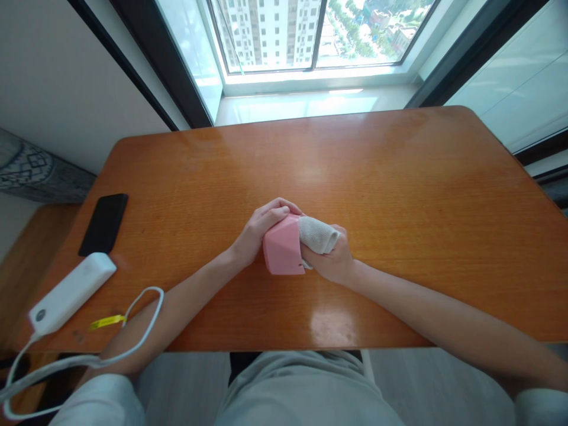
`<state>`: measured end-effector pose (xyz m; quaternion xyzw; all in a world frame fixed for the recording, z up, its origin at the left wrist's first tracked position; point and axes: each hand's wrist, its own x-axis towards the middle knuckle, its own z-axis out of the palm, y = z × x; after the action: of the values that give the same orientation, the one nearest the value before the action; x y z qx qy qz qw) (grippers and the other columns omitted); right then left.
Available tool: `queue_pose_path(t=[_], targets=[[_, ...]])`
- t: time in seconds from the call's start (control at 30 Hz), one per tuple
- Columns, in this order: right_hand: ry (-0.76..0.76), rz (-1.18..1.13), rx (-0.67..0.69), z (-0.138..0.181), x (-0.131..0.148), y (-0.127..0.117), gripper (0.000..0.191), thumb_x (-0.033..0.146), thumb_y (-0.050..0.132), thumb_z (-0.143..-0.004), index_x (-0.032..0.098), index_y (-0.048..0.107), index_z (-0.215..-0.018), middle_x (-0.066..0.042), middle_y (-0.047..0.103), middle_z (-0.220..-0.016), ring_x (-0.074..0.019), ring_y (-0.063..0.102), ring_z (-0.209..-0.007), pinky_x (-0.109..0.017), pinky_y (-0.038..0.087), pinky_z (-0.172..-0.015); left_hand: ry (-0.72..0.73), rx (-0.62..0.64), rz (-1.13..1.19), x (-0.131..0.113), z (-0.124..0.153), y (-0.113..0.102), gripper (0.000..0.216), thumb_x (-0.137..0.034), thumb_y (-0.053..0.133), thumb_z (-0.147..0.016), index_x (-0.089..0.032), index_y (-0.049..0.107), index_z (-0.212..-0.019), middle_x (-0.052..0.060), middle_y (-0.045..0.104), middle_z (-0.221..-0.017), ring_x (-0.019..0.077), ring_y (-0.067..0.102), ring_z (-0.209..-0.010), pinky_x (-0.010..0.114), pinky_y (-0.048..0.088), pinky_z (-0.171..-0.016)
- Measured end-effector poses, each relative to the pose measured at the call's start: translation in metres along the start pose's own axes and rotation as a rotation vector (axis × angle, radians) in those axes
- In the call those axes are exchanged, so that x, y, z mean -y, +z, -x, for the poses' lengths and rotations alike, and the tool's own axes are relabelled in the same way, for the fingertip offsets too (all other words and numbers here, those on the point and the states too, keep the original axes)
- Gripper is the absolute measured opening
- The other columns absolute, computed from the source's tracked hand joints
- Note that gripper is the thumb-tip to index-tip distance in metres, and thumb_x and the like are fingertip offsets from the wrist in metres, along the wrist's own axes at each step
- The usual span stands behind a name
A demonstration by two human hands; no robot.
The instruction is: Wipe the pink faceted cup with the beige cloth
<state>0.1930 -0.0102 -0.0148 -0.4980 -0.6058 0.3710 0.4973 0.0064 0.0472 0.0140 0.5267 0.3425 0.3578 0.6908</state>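
Observation:
Over the middle of the wooden table (399, 177), my left hand (266, 222) grips a pink box-like object (283, 247) from its far left side, fingers bent over the top edge. Its exact kind does not show. My right hand (332, 257) is closed around a folded pale grey cloth (318, 235) and presses it against the box's right side. Part of the cloth and the right fingertips are hidden behind or inside the pink object; I cannot tell which.
At the left of the table lie a black phone (104, 223) and a white power strip (73, 293). A white cable (148, 334) with a yellow tag (107, 322) loops over my left forearm. Beyond the table's far edge is a window (310, 35).

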Motion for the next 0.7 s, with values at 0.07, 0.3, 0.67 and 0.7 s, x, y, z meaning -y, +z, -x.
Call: queue_pose_path(t=[0.07, 0.3, 0.67, 0.7], targets=[[0.032, -0.014, 0.018, 0.0, 0.0, 0.0, 0.034, 0.045, 0.088, -0.076, 0.025, 0.062, -0.064, 0.001, 0.062, -0.06, -0.016, 0.056, -0.052, -0.03, 0.053, -0.051, -0.05, -0.013, 0.013, 0.003, -0.003, -0.001, 0.035, -0.05, 0.064, -0.098, -0.019, 0.08, -0.096, 0.009, 0.083, -0.107, 0.0258, 0.076, -0.094, 0.038, 0.06, -0.086], [0.139, -0.079, 0.032, -0.006, 0.008, 0.0, 0.031, 0.045, 0.087, -0.079, 0.025, 0.068, -0.066, -0.003, 0.073, -0.064, -0.0212, 0.069, -0.058, -0.033, 0.061, -0.058, 0.276, -0.338, -0.16, 0.022, -0.003, -0.001, 0.035, -0.047, 0.047, -0.109, -0.023, 0.071, -0.106, 0.008, 0.077, -0.123, 0.0262, 0.074, -0.113, 0.042, 0.061, -0.097], [0.247, -0.15, -0.112, -0.016, 0.003, 0.0, 0.035, 0.047, 0.081, -0.078, 0.022, 0.062, -0.062, 0.002, 0.064, -0.058, -0.0135, 0.058, -0.054, -0.025, 0.049, -0.05, 1.102, 0.018, -0.896, 0.036, -0.001, -0.012, 0.07, -0.061, 0.073, -0.095, -0.03, 0.047, -0.153, 0.018, 0.05, -0.165, 0.0412, 0.054, -0.153, 0.067, 0.048, -0.122], [0.255, -0.153, -0.11, -0.017, 0.002, -0.001, 0.034, 0.046, 0.081, -0.079, 0.022, 0.063, -0.062, 0.002, 0.064, -0.058, -0.013, 0.057, -0.054, -0.025, 0.049, -0.051, 1.104, 0.016, -0.916, 0.036, -0.003, -0.012, 0.074, -0.061, 0.077, -0.091, -0.032, 0.046, -0.153, 0.018, 0.049, -0.166, 0.0419, 0.053, -0.153, 0.068, 0.048, -0.122]])
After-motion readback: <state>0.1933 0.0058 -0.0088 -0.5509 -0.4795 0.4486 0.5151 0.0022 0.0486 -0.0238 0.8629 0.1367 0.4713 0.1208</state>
